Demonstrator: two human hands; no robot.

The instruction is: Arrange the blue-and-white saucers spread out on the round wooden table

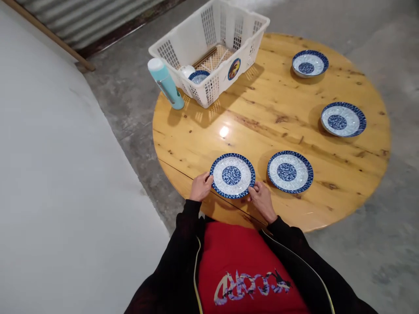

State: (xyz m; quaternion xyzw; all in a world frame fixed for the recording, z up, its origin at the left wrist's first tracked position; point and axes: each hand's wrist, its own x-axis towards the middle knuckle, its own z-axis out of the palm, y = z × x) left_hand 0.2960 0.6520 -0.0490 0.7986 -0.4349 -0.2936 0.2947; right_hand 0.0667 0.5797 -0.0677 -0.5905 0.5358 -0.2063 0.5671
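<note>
Between my hands is a blue-and-white patterned plate (232,175), close to the near edge of the round wooden table. My left hand (200,187) grips its left rim, thumb on top. At the lower right rim, my right hand (262,200) pinches the same plate. Whether the plate rests on the wood or hangs just above it, I cannot tell. Just to its right lies a second matching plate (290,172), apart from my hands. Two more dishes of the same pattern, a dish (343,119) and a farther dish (310,63), stand along the table's right side.
A white plastic basket (209,87) stands at the table's back left, holding a blue-rimmed dish (199,76), a white piece and brown sticks. Against its left corner is a light-blue bottle (166,83). A white wall (65,174) rises on the left, beside the wooden table (278,104).
</note>
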